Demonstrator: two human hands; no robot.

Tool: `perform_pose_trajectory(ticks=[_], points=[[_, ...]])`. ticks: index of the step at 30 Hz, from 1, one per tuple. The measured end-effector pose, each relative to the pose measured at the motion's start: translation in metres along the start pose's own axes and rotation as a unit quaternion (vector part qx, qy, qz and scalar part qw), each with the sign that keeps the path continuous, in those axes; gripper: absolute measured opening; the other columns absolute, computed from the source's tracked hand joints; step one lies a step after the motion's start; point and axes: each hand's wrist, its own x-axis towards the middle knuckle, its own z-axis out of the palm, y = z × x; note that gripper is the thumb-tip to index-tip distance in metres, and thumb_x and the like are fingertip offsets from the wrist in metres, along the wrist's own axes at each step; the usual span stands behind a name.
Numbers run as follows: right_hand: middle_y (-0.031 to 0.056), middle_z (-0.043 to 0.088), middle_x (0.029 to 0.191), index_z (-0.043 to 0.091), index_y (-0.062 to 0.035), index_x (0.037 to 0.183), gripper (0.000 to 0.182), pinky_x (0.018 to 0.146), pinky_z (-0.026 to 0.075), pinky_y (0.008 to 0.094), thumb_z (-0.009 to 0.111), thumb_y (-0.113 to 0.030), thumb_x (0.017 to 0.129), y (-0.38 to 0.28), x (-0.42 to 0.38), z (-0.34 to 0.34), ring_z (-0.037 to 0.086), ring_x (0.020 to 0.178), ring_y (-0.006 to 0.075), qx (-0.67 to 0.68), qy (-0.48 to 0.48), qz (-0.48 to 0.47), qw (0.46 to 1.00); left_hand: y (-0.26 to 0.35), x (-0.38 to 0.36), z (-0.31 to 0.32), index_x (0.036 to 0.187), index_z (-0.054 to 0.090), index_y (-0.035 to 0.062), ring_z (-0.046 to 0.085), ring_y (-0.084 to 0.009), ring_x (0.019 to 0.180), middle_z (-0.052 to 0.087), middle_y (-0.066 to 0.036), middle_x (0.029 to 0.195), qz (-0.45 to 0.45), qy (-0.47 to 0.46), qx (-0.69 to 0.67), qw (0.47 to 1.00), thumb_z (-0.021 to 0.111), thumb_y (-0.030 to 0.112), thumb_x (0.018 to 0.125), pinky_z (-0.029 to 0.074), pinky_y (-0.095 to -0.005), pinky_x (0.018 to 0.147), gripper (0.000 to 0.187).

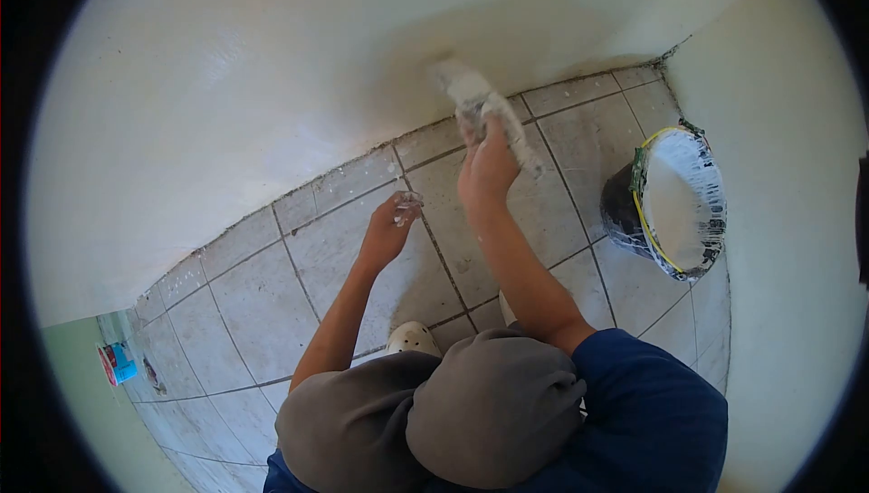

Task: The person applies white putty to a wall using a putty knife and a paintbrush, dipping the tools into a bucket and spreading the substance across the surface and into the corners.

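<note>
My right hand (487,170) is stretched forward and grips a paint-caked brush (473,97), whose blurred white head lies against the lower part of the white wall (272,67). My left hand (391,226) hangs lower over the tiled floor (262,303), fingers loosely curled with white paint on the fingertips; nothing is held in it. Both forearms reach out from my bent knees in grey trousers.
A black bucket (674,199) of white paint, its rim smeared, stands on the tiles at the right near the corner with a second wall (797,221). A small red and blue container (116,362) sits at the far left. A white shoe (412,337) shows between my knees.
</note>
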Motion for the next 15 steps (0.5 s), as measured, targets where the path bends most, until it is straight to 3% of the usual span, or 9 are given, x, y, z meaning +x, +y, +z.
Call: perform_pose_trajectory(ticks=[4, 10, 13, 15], points=[[0.0103, 0.056, 0.108, 0.053, 0.0028, 0.106, 0.024, 0.076, 0.053, 0.0262, 0.057, -0.005, 0.084, 0.089, 0.052, -0.060, 0.058, 0.097, 0.0171, -0.133, 0.057, 0.036, 0.989, -0.009, 0.000, -0.003, 0.102, 0.057, -0.0023, 0.063, -0.0195, 0.084, 0.064, -0.013, 0.092, -0.013, 0.015, 0.013, 1.000, 0.054, 0.015, 0.089, 0.048, -0.0307, 0.076, 0.021], [0.0111, 0.063, 0.099, 0.059, 0.0078, 0.100, 0.024, 0.076, 0.048, 0.0291, 0.057, -0.009, 0.084, 0.069, 0.046, -0.066, 0.061, 0.089, 0.0178, -0.158, 0.040, -0.036, 0.986, -0.016, -0.006, -0.012, 0.100, 0.057, -0.0019, 0.062, -0.0186, 0.081, 0.064, -0.012, 0.089, -0.014, 0.036, -0.001, 0.999, 0.054, 0.015, 0.089, 0.047, -0.0302, 0.075, 0.020], [0.0115, 0.063, 0.099, 0.059, 0.0090, 0.100, 0.025, 0.076, 0.048, 0.0291, 0.059, -0.009, 0.083, 0.090, 0.062, -0.076, 0.061, 0.090, 0.0177, -0.383, 0.056, -0.095, 0.917, -0.017, -0.003, -0.008, 0.100, 0.057, -0.0019, 0.061, -0.0187, 0.080, 0.064, -0.012, 0.089, -0.020, 0.025, 0.010, 0.999, 0.054, 0.015, 0.089, 0.047, -0.0305, 0.075, 0.020], [0.0112, 0.062, 0.100, 0.057, 0.0078, 0.100, 0.024, 0.072, 0.048, 0.0249, 0.060, -0.007, 0.082, 0.099, 0.065, -0.066, 0.060, 0.090, 0.0173, -0.362, 0.040, -0.084, 0.928, -0.018, -0.001, -0.005, 0.100, 0.057, -0.0019, 0.061, -0.0186, 0.080, 0.064, -0.012, 0.088, -0.014, 0.022, 0.013, 1.000, 0.054, 0.015, 0.089, 0.047, -0.0307, 0.075, 0.020]])
